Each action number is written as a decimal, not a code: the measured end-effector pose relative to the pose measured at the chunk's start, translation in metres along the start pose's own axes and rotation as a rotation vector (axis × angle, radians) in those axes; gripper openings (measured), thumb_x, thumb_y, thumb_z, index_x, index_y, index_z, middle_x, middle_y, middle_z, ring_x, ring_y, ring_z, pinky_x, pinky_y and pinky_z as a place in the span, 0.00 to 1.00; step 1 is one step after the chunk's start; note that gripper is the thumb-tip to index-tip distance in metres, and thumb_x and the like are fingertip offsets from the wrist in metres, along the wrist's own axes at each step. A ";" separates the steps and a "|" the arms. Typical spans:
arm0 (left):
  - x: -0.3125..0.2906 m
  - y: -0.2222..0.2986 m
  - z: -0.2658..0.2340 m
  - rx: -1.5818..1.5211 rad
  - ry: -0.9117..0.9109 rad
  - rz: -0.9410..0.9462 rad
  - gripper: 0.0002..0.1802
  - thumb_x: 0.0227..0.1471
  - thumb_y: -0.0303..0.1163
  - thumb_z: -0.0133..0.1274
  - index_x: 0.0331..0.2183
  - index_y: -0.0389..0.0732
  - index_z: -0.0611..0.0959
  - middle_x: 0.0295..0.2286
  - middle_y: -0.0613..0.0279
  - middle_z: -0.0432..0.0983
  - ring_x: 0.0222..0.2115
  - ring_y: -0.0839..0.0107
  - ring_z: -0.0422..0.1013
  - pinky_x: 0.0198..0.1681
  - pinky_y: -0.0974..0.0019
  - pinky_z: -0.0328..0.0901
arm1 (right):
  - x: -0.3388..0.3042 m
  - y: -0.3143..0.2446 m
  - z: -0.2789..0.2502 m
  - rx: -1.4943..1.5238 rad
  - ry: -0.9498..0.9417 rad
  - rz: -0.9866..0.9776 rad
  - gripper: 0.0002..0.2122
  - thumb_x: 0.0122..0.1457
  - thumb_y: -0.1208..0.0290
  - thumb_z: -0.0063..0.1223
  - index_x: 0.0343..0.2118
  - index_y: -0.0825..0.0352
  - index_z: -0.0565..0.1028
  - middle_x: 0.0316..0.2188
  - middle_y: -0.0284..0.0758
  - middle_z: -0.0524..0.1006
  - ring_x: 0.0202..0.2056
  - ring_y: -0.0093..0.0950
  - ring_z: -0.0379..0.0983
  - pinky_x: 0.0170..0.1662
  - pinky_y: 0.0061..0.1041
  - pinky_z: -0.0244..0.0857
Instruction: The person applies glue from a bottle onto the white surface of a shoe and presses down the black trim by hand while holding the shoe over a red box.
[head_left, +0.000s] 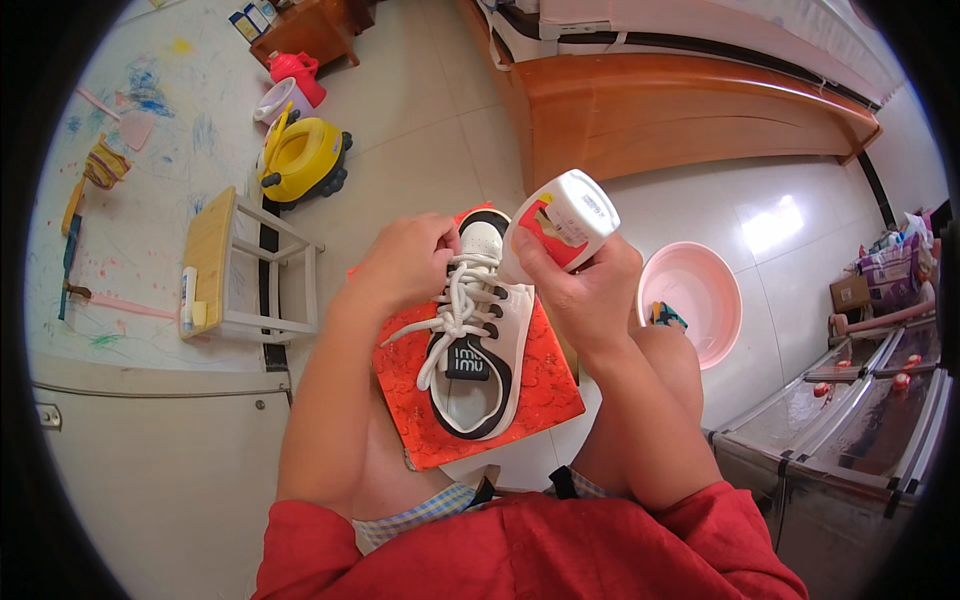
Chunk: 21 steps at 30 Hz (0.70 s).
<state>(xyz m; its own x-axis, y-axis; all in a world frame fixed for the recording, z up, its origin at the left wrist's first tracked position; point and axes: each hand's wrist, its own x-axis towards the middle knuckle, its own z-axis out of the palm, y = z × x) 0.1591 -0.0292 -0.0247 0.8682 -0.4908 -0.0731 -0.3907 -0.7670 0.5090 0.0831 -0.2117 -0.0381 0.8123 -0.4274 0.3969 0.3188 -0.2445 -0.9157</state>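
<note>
A white and black sneaker [508,335] with tied white laces rests on a red-orange patterned box [545,385] across my lap, toe pointing away from me. My right hand [590,290] grips a white plastic bottle [577,205] with a red label. The bottle is tilted, its flat base up and its lower end beside the shoe's toe, where its mouth is hidden. Curled against the shoe's left side near the toe is my left hand [408,255]. Its fingers are closed, and whatever they may hold is hidden.
A pink basin [728,315] with a dark green item inside stands on the floor at right. To the left are a wooden-topped stool [208,255] and a yellow child's potty [312,160]. A wooden bed frame [640,110] spans the far side; clear-topped storage boxes [810,410] sit at lower right.
</note>
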 end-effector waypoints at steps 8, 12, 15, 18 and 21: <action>-0.001 -0.015 -0.006 -0.139 -0.084 0.034 0.05 0.43 0.19 0.55 0.27 0.35 0.76 0.25 0.61 0.72 0.26 0.72 0.69 0.33 0.69 0.65 | 0.001 -0.002 0.001 0.006 0.002 -0.009 0.14 0.44 0.70 0.67 0.32 0.71 0.78 0.23 0.37 0.79 0.23 0.26 0.76 0.28 0.24 0.69; 0.001 -0.023 -0.007 -0.196 -0.104 0.049 0.05 0.44 0.19 0.56 0.28 0.35 0.76 0.25 0.63 0.72 0.26 0.74 0.68 0.33 0.70 0.65 | 0.001 0.000 0.000 0.006 0.001 0.003 0.14 0.45 0.70 0.66 0.32 0.71 0.78 0.23 0.38 0.79 0.23 0.26 0.77 0.28 0.25 0.70; 0.001 -0.024 -0.007 -0.231 -0.105 0.039 0.05 0.45 0.19 0.55 0.28 0.35 0.76 0.25 0.63 0.72 0.26 0.76 0.68 0.33 0.71 0.64 | 0.000 0.001 0.000 0.014 0.009 -0.005 0.13 0.45 0.69 0.66 0.32 0.71 0.78 0.23 0.38 0.79 0.23 0.27 0.77 0.28 0.25 0.70; 0.001 -0.029 -0.004 -0.267 -0.107 0.024 0.05 0.45 0.20 0.55 0.28 0.35 0.76 0.25 0.64 0.71 0.26 0.76 0.66 0.32 0.71 0.63 | 0.001 0.000 0.000 0.007 0.003 0.000 0.13 0.45 0.69 0.66 0.32 0.71 0.78 0.23 0.38 0.80 0.23 0.27 0.77 0.28 0.25 0.70; -0.002 -0.031 0.000 -0.205 -0.004 0.025 0.05 0.45 0.19 0.54 0.28 0.35 0.75 0.26 0.64 0.70 0.26 0.75 0.66 0.32 0.70 0.62 | 0.001 -0.001 -0.001 -0.010 -0.007 0.006 0.14 0.45 0.69 0.66 0.32 0.71 0.78 0.24 0.38 0.80 0.24 0.27 0.77 0.28 0.25 0.70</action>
<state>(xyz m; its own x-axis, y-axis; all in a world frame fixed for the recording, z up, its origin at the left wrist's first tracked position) 0.1698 -0.0045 -0.0403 0.8576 -0.5106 -0.0620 -0.3409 -0.6545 0.6749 0.0826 -0.2127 -0.0363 0.8175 -0.4229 0.3910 0.3091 -0.2506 -0.9174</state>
